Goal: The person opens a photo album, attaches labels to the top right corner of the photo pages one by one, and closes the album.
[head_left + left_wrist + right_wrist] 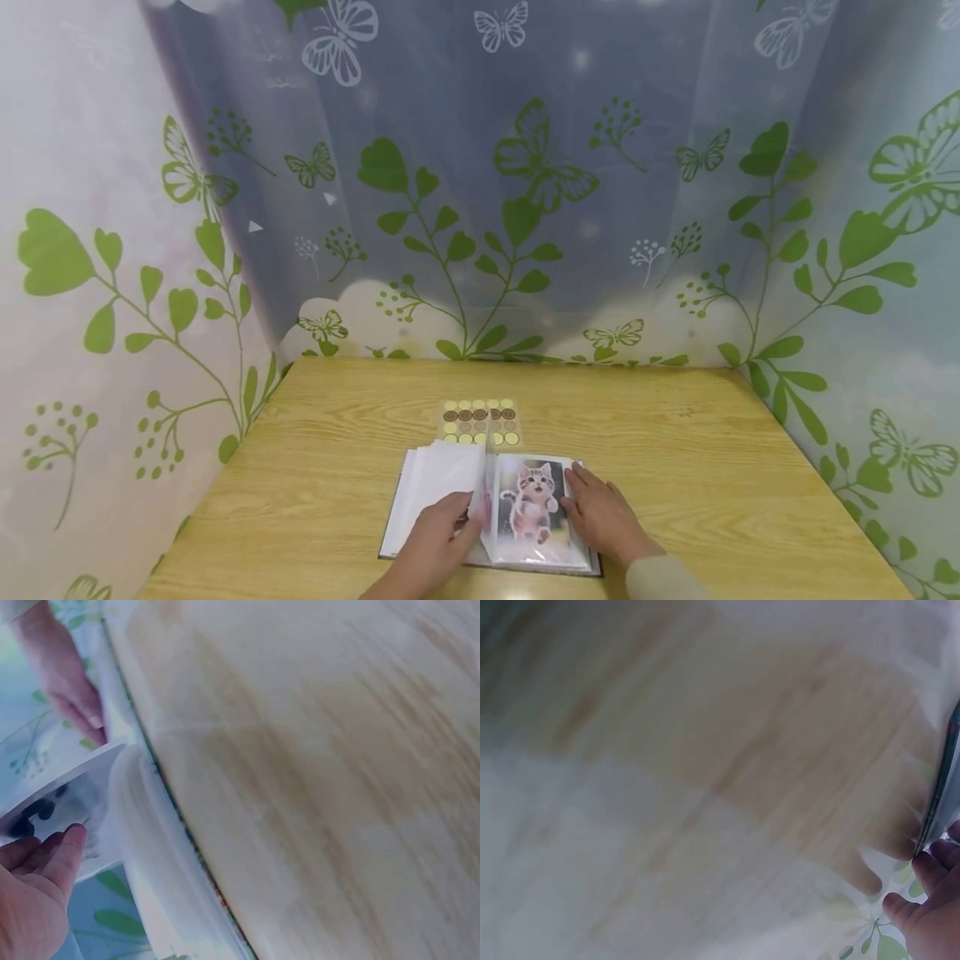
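A photo album (pixel 435 492) lies spread on the table, with white pages on its left side. Its right page carries a picture of a kitten (pixel 534 504) in a clear sleeve. Near the album's middle my left hand (pixel 442 533) pinches a raised page (pixel 486 500); in the left wrist view that page (pixel 90 795) bows outward, dark shapes on its face, beside the thumb. On the right page's outer edge rests my right hand (pixel 603 512), its fingers extended. The right wrist view shows the right hand (pixel 937 900) at the cover's edge (pixel 941 772).
Just behind the album lies a sheet of round stickers (pixel 480 417) in yellow and brown, its lower part overlapped by the raised page. Beneath is a wood-grain table (pixel 697 450). Patterned curtains (pixel 480 208) with leaves and butterflies enclose the back and both sides.
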`<move>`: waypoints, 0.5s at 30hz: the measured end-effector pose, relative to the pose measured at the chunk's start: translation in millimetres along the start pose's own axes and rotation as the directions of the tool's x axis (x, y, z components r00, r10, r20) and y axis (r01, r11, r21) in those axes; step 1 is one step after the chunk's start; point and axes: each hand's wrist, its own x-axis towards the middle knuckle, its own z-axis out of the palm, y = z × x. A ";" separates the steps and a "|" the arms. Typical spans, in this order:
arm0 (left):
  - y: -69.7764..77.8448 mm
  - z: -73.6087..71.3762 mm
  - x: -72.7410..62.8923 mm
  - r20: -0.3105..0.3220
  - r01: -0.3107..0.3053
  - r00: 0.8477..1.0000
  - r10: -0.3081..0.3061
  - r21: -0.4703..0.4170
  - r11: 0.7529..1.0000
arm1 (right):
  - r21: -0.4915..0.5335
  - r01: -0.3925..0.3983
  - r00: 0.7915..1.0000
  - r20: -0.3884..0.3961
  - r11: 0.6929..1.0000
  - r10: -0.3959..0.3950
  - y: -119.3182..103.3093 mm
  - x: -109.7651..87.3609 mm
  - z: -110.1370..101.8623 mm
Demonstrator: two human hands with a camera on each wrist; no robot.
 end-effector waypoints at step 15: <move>-10.0 -27.2 -15.3 -0.050 0.168 0.981 -0.189 -0.278 0.946 | 0.023 -0.002 1.000 -0.018 1.000 0.003 0.7 1.7 1.3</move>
